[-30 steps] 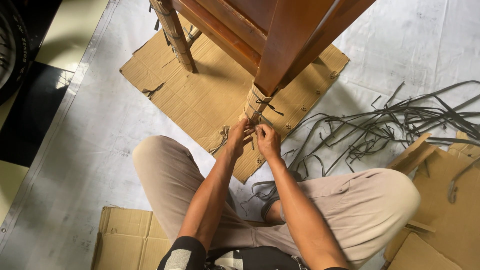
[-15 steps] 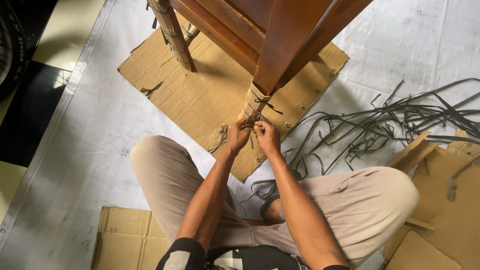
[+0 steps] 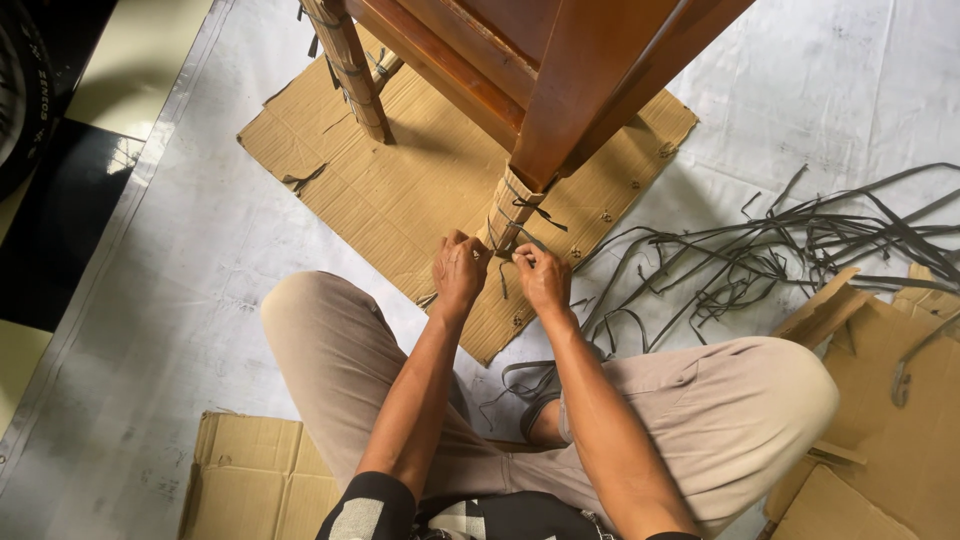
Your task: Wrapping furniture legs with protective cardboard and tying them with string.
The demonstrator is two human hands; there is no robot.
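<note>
A brown wooden furniture leg (image 3: pixel 570 100) stands on a cardboard sheet (image 3: pixel 400 190). Its foot is wrapped in cardboard (image 3: pixel 512 208) tied round with dark straps (image 3: pixel 535 212). My left hand (image 3: pixel 458 270) and my right hand (image 3: pixel 543 278) are fists just below that wrapped foot, each pinching an end of a dark strap that runs round it. A short strap tail (image 3: pixel 503 280) hangs between the two hands. A second leg (image 3: pixel 350 65) at the back left is wrapped the same way.
A tangle of loose dark straps (image 3: pixel 780 255) lies on the white floor sheet (image 3: pixel 180 300) at the right. Cardboard pieces (image 3: pixel 880 400) lie at the right and another cardboard piece (image 3: pixel 255 480) by my left knee. Dark floor and a tyre (image 3: pixel 25 90) border the left.
My hands, which were together at the wrapped foot, have drawn apart sideways, the left going left and the right going right, with the strap ends in them.
</note>
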